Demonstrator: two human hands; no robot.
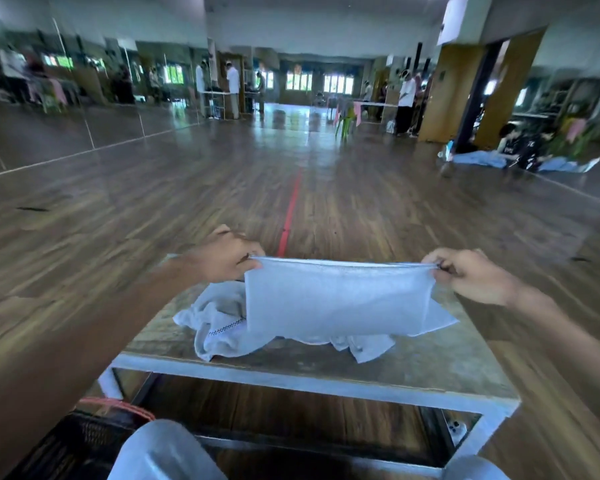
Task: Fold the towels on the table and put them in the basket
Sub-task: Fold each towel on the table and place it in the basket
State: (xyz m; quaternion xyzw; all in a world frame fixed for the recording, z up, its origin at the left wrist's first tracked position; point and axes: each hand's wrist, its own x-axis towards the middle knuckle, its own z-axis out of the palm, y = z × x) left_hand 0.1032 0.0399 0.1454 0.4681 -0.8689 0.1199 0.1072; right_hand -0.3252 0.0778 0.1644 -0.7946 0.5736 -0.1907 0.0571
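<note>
Head view: the left hand (227,258) closes its grip in a pinch on the upper left corner of a pale white towel (338,296). The right hand (471,275) pinches the upper right corner the same way, fingers curled. The towel's top edge is pulled taut between the two hands, and the cloth hangs flat and smooth as a wide rectangle above the table (291,379). Its lower edge reaches a crumpled heap of towels (219,320) lying on the tabletop. A dark basket (84,438) with a reddish rim sits low at the table's near left corner.
</note>
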